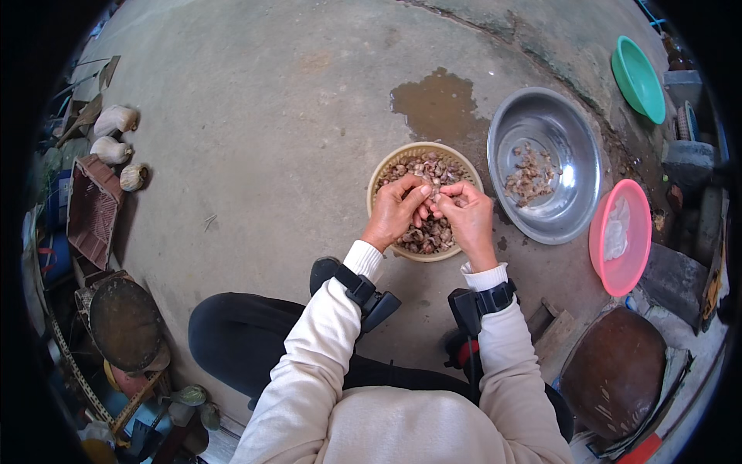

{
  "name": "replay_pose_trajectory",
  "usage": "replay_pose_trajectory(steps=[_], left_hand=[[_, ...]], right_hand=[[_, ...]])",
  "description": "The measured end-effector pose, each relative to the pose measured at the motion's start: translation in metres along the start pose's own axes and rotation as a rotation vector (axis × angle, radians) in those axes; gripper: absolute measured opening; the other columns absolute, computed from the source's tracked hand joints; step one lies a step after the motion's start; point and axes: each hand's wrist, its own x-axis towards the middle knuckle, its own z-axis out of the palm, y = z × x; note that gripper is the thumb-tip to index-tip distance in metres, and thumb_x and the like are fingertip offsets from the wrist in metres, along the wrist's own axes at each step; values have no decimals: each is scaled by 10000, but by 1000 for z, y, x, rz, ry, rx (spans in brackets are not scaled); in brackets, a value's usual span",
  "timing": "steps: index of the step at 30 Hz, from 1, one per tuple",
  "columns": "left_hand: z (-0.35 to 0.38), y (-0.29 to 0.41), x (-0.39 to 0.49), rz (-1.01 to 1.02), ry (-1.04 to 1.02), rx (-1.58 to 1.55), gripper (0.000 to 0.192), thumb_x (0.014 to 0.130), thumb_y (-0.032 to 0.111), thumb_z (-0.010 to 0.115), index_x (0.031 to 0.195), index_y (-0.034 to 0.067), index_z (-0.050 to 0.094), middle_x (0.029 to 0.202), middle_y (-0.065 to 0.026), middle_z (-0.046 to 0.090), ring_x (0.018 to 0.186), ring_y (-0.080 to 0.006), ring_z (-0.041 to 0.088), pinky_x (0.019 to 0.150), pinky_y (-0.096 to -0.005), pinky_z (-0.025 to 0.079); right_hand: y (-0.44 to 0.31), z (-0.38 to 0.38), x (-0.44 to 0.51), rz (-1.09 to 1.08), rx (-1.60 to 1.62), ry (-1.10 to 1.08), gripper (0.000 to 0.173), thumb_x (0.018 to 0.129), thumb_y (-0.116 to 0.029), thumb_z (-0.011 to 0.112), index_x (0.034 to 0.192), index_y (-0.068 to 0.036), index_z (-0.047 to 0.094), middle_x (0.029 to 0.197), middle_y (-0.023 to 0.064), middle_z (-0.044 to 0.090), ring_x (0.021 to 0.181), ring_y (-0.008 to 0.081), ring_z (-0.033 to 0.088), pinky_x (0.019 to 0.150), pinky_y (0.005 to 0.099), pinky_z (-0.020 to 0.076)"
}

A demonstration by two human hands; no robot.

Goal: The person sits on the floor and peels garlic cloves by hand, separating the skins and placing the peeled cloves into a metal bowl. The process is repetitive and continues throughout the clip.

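Observation:
A round cream plastic basket [375,168] full of small reddish-brown bulbs, probably shallots or garlic [426,238], stands on the concrete floor in front of me. Above it my left hand [400,209] and my right hand [466,214] meet at the fingertips. Between the thumbs and forefingers they pinch one small pale bulb [436,190], partly covered by the fingers. Right of the basket sits a wide metal basin [556,223] with light brown bits [528,177], which look like peelings or roots, on its bottom.
A pink plastic basin [637,232] holding a white plastic bag [617,229] and a green basin [637,87] lie at the right. Brownish water [440,107] wets the floor behind the basket. Far left are pale gourds or squashes [111,151] and a tilted reddish crate [95,211].

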Motion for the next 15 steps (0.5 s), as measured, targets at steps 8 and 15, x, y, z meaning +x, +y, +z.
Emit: replay_pose_trajectory(steps=[8,15], left_hand=[[-7,4,1,-38,-40,-21,177,903,158,571,946,-12,587,720,-49,609,567,-85,563,478,-221,470],[-1,8,-4,51,9,422,185,868,84,529,982,-44,597,677,-47,599,575,-92,574,509,-241,481]], right_hand=[[4,-4,3,-37,-26,-60,76,794,-19,638,841,27,599,699,52,636,655,103,627,574,224,495],[4,-3,0,-223,-488,-55,105,776,-47,647,862,-5,603,697,105,641,637,163,649,557,284,476]])
